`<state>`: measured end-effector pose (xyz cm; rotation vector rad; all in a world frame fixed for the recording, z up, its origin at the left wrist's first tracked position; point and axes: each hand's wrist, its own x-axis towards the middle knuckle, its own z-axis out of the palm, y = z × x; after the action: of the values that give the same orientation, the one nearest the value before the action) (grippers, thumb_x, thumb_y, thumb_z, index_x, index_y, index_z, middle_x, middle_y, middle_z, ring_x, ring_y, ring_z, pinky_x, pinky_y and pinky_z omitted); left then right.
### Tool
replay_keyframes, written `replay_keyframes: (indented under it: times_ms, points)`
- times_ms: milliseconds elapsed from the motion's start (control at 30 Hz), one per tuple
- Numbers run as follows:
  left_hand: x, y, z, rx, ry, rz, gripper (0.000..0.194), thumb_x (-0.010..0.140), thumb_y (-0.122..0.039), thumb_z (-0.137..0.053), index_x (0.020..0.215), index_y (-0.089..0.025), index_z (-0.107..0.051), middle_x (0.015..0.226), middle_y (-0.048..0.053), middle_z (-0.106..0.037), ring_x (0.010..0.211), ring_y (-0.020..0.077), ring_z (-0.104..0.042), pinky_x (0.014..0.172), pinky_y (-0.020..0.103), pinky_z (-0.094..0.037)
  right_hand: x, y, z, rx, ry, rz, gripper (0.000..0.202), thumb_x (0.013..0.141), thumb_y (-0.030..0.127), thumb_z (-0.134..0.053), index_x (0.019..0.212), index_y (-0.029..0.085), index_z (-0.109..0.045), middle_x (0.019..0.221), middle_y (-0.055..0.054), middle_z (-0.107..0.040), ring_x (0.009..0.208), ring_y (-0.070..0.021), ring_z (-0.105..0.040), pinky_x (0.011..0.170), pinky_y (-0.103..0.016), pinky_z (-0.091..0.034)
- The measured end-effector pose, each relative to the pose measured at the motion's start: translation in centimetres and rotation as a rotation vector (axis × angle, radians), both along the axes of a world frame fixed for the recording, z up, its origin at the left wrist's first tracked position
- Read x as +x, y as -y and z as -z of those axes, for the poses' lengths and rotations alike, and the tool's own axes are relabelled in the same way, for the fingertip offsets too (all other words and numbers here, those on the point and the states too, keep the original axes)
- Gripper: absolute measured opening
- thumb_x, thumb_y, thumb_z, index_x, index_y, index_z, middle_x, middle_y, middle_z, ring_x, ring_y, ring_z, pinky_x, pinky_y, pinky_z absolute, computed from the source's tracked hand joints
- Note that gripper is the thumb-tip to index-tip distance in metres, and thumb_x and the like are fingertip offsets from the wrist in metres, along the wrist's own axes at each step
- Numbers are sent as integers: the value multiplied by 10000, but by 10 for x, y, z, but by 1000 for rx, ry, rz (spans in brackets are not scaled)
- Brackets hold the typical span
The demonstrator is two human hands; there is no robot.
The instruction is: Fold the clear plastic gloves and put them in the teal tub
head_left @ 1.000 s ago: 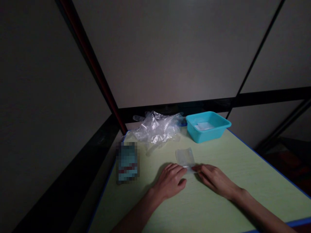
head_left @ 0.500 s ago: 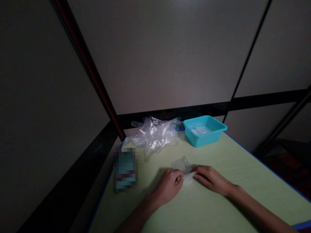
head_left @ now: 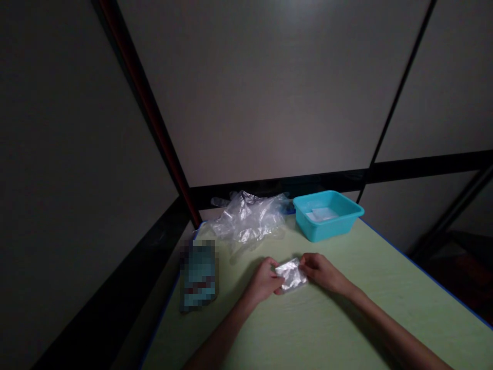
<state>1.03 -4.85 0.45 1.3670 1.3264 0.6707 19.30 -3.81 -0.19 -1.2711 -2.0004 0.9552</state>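
One plastic piece [head_left: 294,277] spans lengthwise from left hand [head_left: 265,280] to right hand [head_left: 322,272].

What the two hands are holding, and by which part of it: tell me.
A small shiny plastic piece: the left hand grips its left side, the right hand its right side near the far corner.

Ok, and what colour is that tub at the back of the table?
The tub is plain turquoise, showing best in the head view.
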Motion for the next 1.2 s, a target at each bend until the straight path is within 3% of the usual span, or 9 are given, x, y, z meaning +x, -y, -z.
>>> replay_keyframes:
  times_ms: [100,300,533,633,733,833,1067,1200]
  points:
    - [2,0,2,-10,6,-35,420,600,-9,-449,983,-141,-338,440,-125,-476,265,42,-364,294,122,-251,-2,1,3,27,33,64,61,746,202,-404,745,165,-453,512,31,-477,453,-105,-443,419,-194,-305]
    - [2,-3,2,-33,6,-56,507,620,-14,-434,1092,-121,-285,445,-116,-492,256,41,-340,289,122,-269,-5,9,1,140,189,179,209,740,165,-418,945,176,-456,540,25,-532,500,-151,-499,486,-236,-329]
    - [0,-8,2,-59,-4,-29,464,634,-24,-470,1057,-126,-309,441,-99,-518,262,42,-356,302,114,-257,-6,26,-11,375,244,118,209,832,188,-324,903,155,-518,874,-91,-594,799,-185,-563,715,-296,-436]
    - [0,-7,1,-66,-9,-22,446,639,-36,-468,1047,-128,-316,435,-105,-510,266,44,-366,320,121,-282,-7,31,-12,439,341,-26,332,865,254,-325,1128,117,-475,1152,-139,-521,1064,-207,-472,906,-348,-367]
    - [1,-7,-1,-70,-18,-20,442,641,-37,-466,1046,-136,-320,441,-108,-509,263,39,-365,331,123,-291,-9,33,-6,472,496,-157,537,872,392,-331,1326,115,-256,1366,-139,-292,1247,-233,-258,1008,-443,-223]
    - [0,-6,-4,-81,-30,-16,447,638,-32,-465,1047,-137,-318,434,-115,-497,256,37,-359,330,122,-286,-11,34,2,492,585,-221,628,865,479,-290,1357,109,-164,1390,-149,-210,1278,-241,-168,1015,-488,-169]
    - [-17,0,-15,-93,-75,15,545,585,-75,-539,1079,-139,-318,518,-63,-594,289,67,-445,324,125,-283,-11,35,7,535,635,-207,664,853,515,-284,1357,102,-157,1387,-160,-197,1278,-250,-161,1011,-494,-177]
    - [-18,6,-19,40,-113,-51,422,655,-100,-494,1058,-142,-377,612,-19,-622,424,100,-539,421,184,-418,-11,35,7,539,599,-181,693,839,521,-317,1361,103,-132,1394,-157,-178,1279,-251,-155,1010,-487,-187]
